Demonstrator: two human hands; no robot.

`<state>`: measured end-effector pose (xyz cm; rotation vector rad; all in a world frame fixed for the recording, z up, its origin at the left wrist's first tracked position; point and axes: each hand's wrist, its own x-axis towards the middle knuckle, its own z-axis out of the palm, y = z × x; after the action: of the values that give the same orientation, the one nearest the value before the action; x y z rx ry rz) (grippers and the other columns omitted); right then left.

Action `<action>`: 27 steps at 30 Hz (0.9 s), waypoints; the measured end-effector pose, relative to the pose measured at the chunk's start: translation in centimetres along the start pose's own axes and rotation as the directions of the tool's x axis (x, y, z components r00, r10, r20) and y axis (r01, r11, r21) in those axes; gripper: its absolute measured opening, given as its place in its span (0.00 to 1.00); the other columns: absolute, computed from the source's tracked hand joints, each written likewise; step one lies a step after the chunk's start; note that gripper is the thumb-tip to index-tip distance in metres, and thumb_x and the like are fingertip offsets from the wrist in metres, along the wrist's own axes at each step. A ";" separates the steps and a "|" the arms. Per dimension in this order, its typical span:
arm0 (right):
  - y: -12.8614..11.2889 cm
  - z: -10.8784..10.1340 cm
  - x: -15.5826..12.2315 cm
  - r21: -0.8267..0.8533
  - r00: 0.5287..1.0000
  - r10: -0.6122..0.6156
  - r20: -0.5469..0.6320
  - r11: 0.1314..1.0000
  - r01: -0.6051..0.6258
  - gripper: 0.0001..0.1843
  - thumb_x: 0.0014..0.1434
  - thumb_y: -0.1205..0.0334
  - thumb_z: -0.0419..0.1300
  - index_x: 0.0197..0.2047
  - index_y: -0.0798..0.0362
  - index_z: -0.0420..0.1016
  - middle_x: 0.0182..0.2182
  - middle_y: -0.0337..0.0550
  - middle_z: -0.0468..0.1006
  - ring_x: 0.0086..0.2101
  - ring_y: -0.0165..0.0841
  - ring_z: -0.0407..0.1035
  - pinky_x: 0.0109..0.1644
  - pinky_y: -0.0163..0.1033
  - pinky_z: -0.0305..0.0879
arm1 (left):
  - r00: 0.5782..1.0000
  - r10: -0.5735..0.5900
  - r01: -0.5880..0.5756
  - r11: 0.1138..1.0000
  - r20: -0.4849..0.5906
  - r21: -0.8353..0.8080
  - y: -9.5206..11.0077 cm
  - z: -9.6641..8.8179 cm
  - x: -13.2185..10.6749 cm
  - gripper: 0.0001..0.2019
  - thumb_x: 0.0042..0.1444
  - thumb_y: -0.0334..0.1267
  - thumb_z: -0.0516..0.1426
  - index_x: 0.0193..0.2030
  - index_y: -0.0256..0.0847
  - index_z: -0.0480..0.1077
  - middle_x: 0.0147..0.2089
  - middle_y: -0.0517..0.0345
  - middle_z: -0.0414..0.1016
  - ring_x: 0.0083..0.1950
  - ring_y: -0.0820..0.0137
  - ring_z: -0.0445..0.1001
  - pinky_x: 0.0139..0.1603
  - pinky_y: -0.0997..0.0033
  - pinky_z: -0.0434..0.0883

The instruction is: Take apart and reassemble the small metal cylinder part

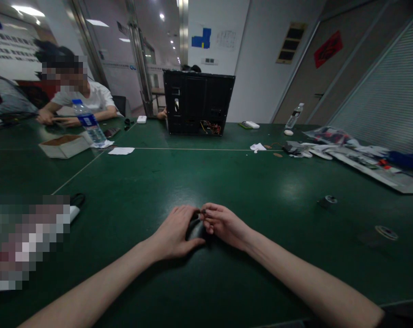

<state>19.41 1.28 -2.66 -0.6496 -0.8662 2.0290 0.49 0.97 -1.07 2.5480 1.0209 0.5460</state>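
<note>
Bare forearms [295,271] are being stretched over the green table [179,291], both hands being held close together on the near side of the black case [199,98], well apart from it. Between those hands, a dark rounded object [196,230] is being grasped by the left hand [177,230], its far end being hidden by the fingers. The right hand [225,225] is being held with fingertips bent in against that end; whether anything small is being pinched there cannot be told. To the right of the black case and nearer, two short cylinders, a smaller [329,201] and a larger [385,233], are being borne by the table. To its left, a leaning water bottle [88,120] is being seen just beside an open box [77,148]; beyond these, the tabletop is being leaned on by a person in white [100,95].
</note>
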 end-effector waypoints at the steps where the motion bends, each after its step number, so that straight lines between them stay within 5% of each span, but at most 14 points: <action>1: 0.0 0.0 0.0 -0.001 1.000 -0.006 0.002 1.000 0.006 0.14 0.50 0.63 0.67 0.38 0.57 0.71 0.31 0.42 0.74 0.25 0.24 0.66 0.27 0.29 0.57 | 1.000 -0.002 0.002 1.000 0.002 0.002 0.0 0.0 0.0 0.26 0.49 0.46 0.62 0.51 0.38 0.61 0.48 0.49 0.69 0.49 0.57 0.67 0.51 0.55 0.65; 15: 0.2 -0.1 0.1 -0.013 1.000 -0.028 -0.001 1.000 0.028 0.12 0.48 0.65 0.69 0.38 0.58 0.76 0.26 0.38 0.72 0.25 0.23 0.65 0.27 0.28 0.58 | 1.000 -0.006 0.006 1.000 0.007 0.017 0.0 -0.2 0.0 0.25 0.49 0.47 0.62 0.51 0.38 0.61 0.47 0.49 0.69 0.48 0.58 0.68 0.51 0.55 0.65; 27: 0.2 -0.2 0.1 -0.078 1.000 -0.008 -0.019 0.997 0.006 0.16 0.50 0.63 0.68 0.43 0.57 0.77 0.35 0.45 0.76 0.26 0.22 0.66 0.28 0.28 0.59 | 1.000 -0.008 0.007 1.000 0.024 0.011 -0.1 -0.1 0.0 0.24 0.50 0.46 0.62 0.49 0.38 0.61 0.45 0.49 0.68 0.47 0.58 0.67 0.50 0.54 0.65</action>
<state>19.39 1.29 -2.92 -0.7070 -0.9391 1.9876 0.41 1.09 -1.02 2.5527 1.0272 0.5074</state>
